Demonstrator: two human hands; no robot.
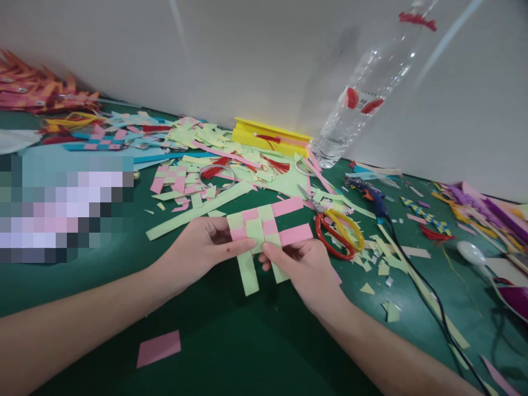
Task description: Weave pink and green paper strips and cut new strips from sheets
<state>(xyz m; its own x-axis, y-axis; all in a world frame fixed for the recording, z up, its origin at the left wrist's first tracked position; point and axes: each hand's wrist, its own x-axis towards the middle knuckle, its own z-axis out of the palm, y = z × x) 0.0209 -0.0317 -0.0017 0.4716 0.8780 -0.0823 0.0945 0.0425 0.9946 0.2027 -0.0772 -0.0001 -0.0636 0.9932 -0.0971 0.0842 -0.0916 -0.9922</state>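
Between my two hands is a small weave of pale green and pink paper strips [269, 215], held a little above the green table. My left hand [208, 242] pinches its left side, thumb lying across a green strip at the front. On the lower right, my right hand [299, 261] grips the weave with thumb in front and fingers behind. Loose strip ends stick out to the right and downward. Just right of the weave lie scissors [336, 228] with one red and one yellow handle, blades pointing away.
Paper scraps [206, 135] are heaped along the wall beside a yellow folded strip [272, 137]. A clear plastic bottle [363, 99] stands at the back. A corded tool [373, 201] trails its black cable down the right. A pink paper piece [159, 348] lies in front.
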